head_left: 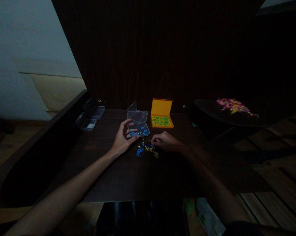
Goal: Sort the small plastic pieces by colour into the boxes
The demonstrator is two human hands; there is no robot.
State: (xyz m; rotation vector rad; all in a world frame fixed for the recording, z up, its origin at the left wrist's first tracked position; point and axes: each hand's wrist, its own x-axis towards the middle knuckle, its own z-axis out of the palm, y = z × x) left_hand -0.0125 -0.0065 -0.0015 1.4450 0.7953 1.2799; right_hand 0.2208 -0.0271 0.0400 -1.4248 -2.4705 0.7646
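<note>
Beads (148,150) by clear box (140,129); orange box (162,120) behind, 2 cases (89,124) left.

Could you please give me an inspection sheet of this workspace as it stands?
Surface: dark wooden table, dimly lit.
Work items: open clear box holding blue pieces; loose blue and yellow pieces before it.
Clutter: open orange box of green pieces; two clear boxes far left.
Hands: left hand rests on the clear box; right hand curled at the loose pieces, grip unclear.
Cables: nothing seen.
Surroundings: multicoloured pile on a dark ledge at right; plank floor.
</note>
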